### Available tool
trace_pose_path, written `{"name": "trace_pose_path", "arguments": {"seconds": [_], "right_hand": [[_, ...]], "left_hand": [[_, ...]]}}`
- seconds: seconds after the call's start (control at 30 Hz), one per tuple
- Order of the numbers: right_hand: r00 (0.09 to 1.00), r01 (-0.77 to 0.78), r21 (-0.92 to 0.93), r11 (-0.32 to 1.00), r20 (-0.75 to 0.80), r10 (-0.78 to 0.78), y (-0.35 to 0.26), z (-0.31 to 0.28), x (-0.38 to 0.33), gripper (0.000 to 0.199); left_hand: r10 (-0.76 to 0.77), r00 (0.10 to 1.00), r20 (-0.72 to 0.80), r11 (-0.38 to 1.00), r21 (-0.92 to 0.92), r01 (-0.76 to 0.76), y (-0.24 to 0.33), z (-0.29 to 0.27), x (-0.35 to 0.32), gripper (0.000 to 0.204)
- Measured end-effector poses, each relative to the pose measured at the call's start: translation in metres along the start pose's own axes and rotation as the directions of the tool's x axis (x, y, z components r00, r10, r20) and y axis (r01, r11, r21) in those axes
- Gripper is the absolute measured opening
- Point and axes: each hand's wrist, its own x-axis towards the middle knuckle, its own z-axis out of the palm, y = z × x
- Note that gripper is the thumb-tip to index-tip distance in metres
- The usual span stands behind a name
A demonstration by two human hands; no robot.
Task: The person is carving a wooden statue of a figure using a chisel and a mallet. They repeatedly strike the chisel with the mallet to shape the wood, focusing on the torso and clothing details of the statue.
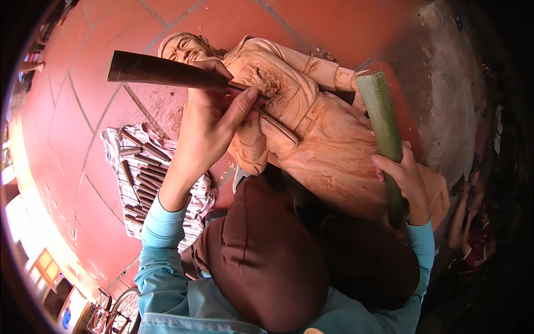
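Note:
A carved wooden statue (pixel 334 128) of a robed figure lies on the floor before me, its head toward the far left. My left hand (pixel 208 114) is closed round a carving chisel (pixel 161 70), fingers at the thin metal shank. The chisel's dark handle points left, and its tip end is over the carved detail on the figure's chest; whether it touches the wood is hard to see. Gripped in my right hand (pixel 405 173) is a green club-shaped mallet (pixel 381 106), held upright over the statue's lower robe, well apart from the chisel.
Left of my knees, a striped cloth (pixel 199 225) is spread with several dark-handled chisels (pixel 149 178). Wood chips (pixel 322 54) lie beyond the statue on the red tiled floor (pixel 89 145). A bicycle wheel (pixel 125 312) shows at lower left. Another person (pixel 473 222) is at the right edge.

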Motion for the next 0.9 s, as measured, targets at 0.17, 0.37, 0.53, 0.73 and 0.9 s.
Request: {"name": "trace_pose_path", "arguments": {"seconds": [0.17,0.37,0.53,0.73,0.9], "right_hand": [[0.999,0.041,-0.041,0.998,0.009,-0.04,-0.0037,-0.0001,0.0027,0.022],[0.999,0.051,-0.046,0.998,0.008,-0.05,-0.0018,-0.0029,0.0033,0.022],[0.999,0.029,-0.056,0.998,0.029,-0.027,-0.0024,-0.0044,0.0039,0.022],[1.0,0.026,-0.052,0.998,-0.011,-0.026,-0.0007,-0.0012,0.0031,0.021],[0.999,0.049,-0.058,0.997,0.005,-0.048,0.0014,-0.003,0.0041,0.021]], "left_hand": [[-0.012,1.0,-0.003,0.996,0.093,0.012,0.0033,0.0018,0.0023,0.033],[0.033,0.999,-0.002,0.99,0.138,-0.032,0.0008,0.0028,0.0025,0.03],[0.032,0.999,-0.017,0.988,0.149,-0.029,0.0015,0.0039,0.0019,0.03],[0.03,0.999,-0.022,0.987,0.157,-0.026,-0.0003,0.0026,0.0008,0.03],[0.044,0.999,-0.008,0.982,0.183,-0.042,-0.0013,0.0017,0.0002,0.03]]}}
